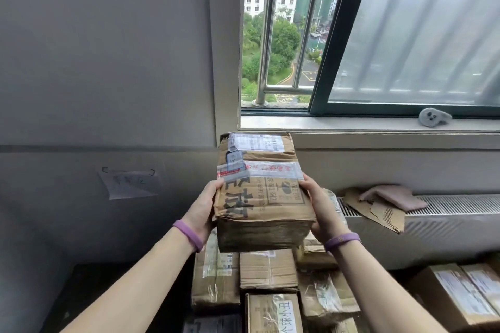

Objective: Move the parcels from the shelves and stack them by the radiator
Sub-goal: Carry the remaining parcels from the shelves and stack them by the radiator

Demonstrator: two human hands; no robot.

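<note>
Both forearms reach out, left hand and right hand clamped on opposite sides of a taped cardboard parcel, long axis pointing away, held right above the parcel stack beside the radiator.

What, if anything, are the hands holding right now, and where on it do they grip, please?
Both hands hold one cardboard parcel by its long sides near the closer end: left hand on its left edge, right hand on its right, above the stacked parcels.

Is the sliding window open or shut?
Open: the window sash is slid aside, leaving a gap showing outdoor railing bars unglazed.
</note>
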